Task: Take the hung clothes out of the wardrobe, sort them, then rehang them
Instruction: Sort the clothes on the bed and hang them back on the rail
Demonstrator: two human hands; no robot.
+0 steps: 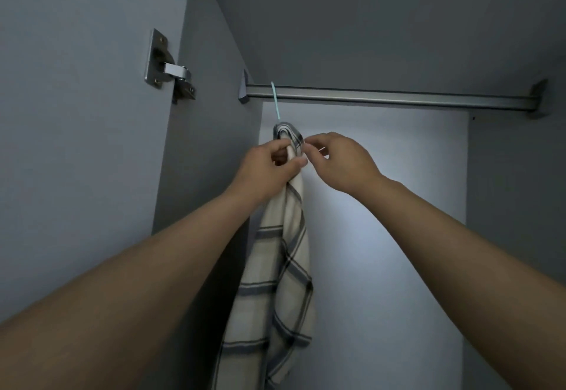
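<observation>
Head view looks up into a grey wardrobe, where a single garment, a cream shirt (pixel 281 267) with a dark grey check, hangs from the metal rail (pixel 392 98) near its left end on a pale green hanger hook (pixel 275 98). No other clothing shows on the rail, which runs bare to its right bracket. Judging by that, either the removal stage is nearly over or the rehanging has only begun; which of the two cannot be told from this view alone, and any sorted pile lies out of sight.

The left hand (pixel 269 169) is curled round the bunched fabric just below the collar, gripping it. The right hand (pixel 337 162) sits just beside it on the right, thumb and forefinger brought together at the collar edge, apparently pinching the cloth or the hanger's shoulder; the exact contact is too small to settle.

The shirt hangs gathered into a narrow twisted column, not spread across the hanger, its collar folded over the top. It looks soft and light. A door hinge (pixel 170 67) is fixed to the left wall.
</observation>
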